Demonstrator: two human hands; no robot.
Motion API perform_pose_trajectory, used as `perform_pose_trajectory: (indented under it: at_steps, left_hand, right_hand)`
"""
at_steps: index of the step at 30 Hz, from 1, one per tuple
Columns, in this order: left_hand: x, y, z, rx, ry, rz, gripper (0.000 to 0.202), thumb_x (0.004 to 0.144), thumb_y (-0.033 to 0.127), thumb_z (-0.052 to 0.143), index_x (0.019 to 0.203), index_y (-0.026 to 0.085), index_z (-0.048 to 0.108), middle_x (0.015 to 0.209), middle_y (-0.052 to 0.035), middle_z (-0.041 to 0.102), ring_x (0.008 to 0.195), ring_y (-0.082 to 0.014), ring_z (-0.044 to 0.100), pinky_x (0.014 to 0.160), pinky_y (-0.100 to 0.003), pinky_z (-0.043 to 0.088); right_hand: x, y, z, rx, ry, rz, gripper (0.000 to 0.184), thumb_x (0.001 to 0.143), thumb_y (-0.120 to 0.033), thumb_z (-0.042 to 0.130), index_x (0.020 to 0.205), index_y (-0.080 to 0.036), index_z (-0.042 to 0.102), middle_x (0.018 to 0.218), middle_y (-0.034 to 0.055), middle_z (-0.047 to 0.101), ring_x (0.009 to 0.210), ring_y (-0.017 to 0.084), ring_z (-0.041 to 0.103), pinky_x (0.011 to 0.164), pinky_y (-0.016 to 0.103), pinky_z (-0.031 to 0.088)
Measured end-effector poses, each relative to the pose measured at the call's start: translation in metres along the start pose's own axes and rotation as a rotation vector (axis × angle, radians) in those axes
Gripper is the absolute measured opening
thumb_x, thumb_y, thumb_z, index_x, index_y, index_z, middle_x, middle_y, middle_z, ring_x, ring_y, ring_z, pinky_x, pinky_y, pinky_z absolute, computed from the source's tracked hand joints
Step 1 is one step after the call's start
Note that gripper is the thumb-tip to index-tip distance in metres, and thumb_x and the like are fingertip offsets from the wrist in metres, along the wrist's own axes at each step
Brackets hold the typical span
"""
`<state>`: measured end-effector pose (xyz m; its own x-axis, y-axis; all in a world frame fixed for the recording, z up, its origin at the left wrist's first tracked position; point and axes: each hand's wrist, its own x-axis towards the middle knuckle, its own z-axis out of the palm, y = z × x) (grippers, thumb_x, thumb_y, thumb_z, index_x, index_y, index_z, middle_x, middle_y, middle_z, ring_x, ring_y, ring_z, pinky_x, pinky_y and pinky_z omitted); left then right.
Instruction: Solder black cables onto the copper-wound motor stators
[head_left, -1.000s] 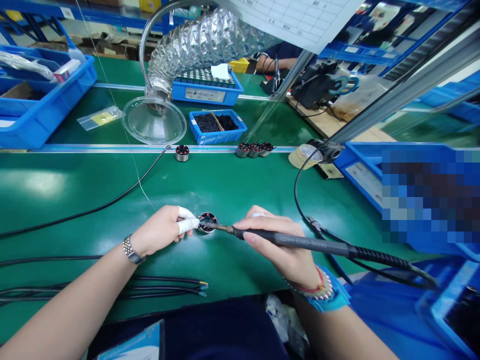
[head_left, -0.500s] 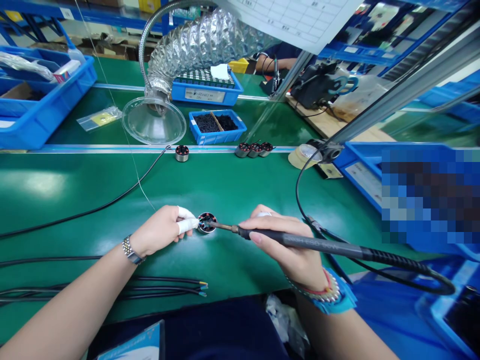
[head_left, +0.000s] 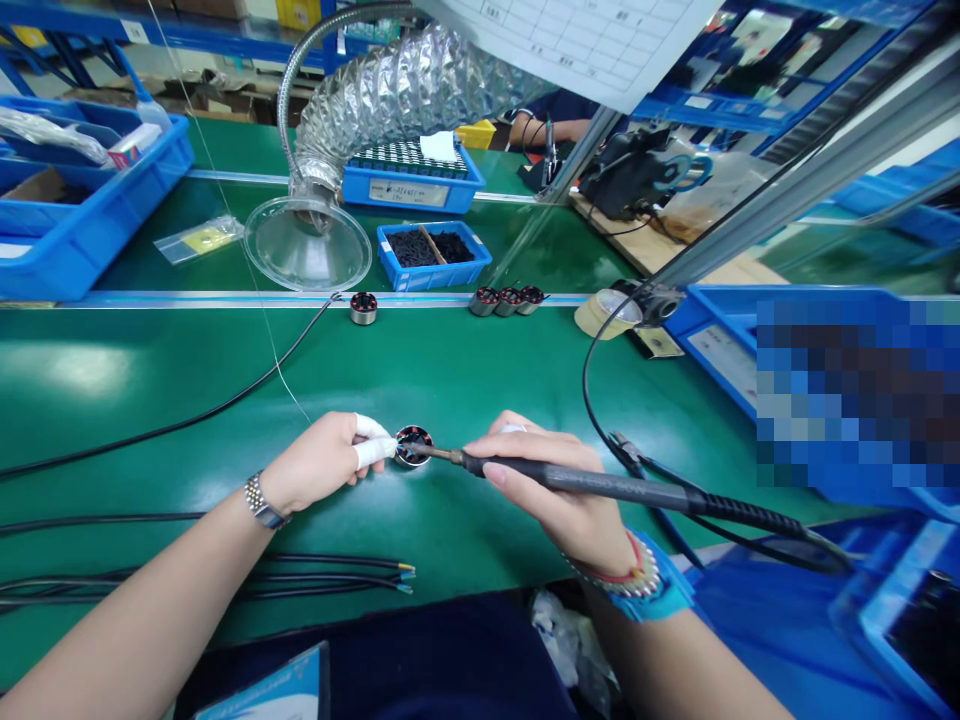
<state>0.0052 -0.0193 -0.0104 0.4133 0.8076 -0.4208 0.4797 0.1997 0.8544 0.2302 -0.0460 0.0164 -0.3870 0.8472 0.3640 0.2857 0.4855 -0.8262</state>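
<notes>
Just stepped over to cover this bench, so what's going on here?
A person is working with bare hands at a green bench. The left hand, its fingertips wrapped in white, steadies a small round metal part with red marks. The right hand holds a soldering iron, its tip on that part. Three similar parts stand farther along the bench, and black wires lie near the left forearm.

The left hand (head_left: 315, 462) wears white wraps on two fingers, the nearer one (head_left: 373, 452) a smooth, snug sleeve, and a link-bracelet watch (head_left: 262, 501) in silver and gold sits on that wrist. The right hand (head_left: 547, 490) has a white wrap (head_left: 514, 428) on one finger. Its wrist carries a beaded bracelet (head_left: 643, 580), a thin red cord (head_left: 616, 563) and a wide turquoise band (head_left: 652, 604). A dark navy garment (head_left: 420, 665) covers the lap.
</notes>
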Motion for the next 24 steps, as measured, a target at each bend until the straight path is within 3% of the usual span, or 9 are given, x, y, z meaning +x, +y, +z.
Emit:
perform_pose_trajectory:
  at_steps: [24]
  left_hand:
    - [-0.0003, -0.0001, -0.0001, 0.007, -0.002, -0.001, 0.033, 0.077, 0.044, 0.047, 0.066, 0.015, 0.058, 0.06, 0.0014, 0.053, 0.049, -0.0077, 0.042, 0.049, -0.02, 0.034]
  right_hand:
    - [-0.0026, -0.0039, -0.0093, -0.002, 0.028, -0.034, 0.019, 0.078, -0.01, 0.055, 0.09, -0.019, 0.067, 0.071, 0.0036, 0.062, 0.066, 0.016, 0.05, 0.058, 0.031, 0.041]
